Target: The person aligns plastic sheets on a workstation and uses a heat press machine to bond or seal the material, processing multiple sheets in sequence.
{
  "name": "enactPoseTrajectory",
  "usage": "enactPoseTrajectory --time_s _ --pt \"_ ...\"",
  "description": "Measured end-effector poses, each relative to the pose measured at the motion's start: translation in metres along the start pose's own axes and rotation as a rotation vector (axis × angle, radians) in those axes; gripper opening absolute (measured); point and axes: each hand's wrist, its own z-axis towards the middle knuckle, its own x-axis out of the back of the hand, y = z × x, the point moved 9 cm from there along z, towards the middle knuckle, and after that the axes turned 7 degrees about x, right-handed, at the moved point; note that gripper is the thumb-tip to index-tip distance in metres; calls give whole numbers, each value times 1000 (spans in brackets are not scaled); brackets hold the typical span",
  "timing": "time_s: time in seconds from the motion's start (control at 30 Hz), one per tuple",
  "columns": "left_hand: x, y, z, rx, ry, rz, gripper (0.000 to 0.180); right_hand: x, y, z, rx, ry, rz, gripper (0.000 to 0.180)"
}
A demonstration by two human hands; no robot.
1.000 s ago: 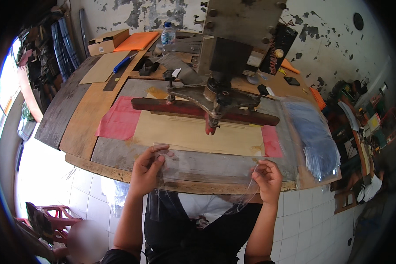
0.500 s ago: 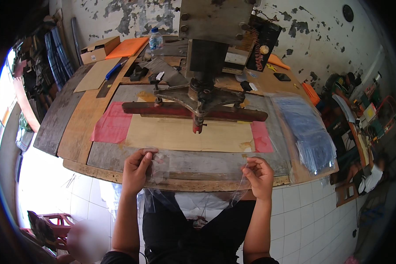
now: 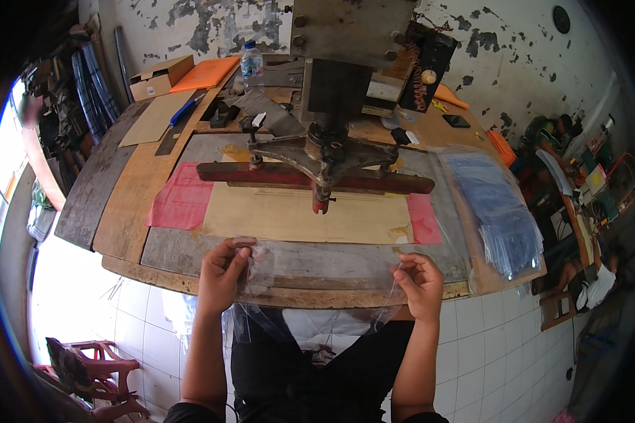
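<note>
A sheet of clear plastic film (image 3: 317,271) is stretched between my two hands, over the near edge of the worktable (image 3: 190,271). My left hand (image 3: 224,271) pinches its left end between thumb and fingers. At the other end my right hand (image 3: 418,282) grips the film's edge the same way. The lower part of the film hangs past the table toward my lap. Just beyond the film lies a tan sheet (image 3: 303,218) with pink pieces (image 3: 182,197) at its ends. Over that sheet stands a press with a long red bar (image 3: 282,178), raised above it.
On the right of the table lies a stack of clear bluish plastic sleeves (image 3: 490,204). A water bottle (image 3: 251,65), a cardboard box (image 3: 161,77), a blue cutter (image 3: 183,113) and a phone (image 3: 456,121) sit farther back. Another person (image 3: 549,137) is at the far right.
Both hands keep their hold on the film and have barely shifted. The whole view has moved very slightly.
</note>
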Motion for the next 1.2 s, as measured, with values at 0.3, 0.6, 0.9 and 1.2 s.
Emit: enactPoseTrajectory --time_s 0.3,0.6,0.9,1.2 --pt "-1 -2 0 -4 -8 -34 20 1 -1 0 -6 22 0 28" --pt "-6 0 -2 -2 -18 38 22 5 1 -1 -17 83 23 18" --pt "-13 10 -5 -8 -22 270 24 12 4 1 -35 142 17 15" --pt "-17 30 -12 -164 -13 115 23 -12 -17 7 -15 -15 74 20"
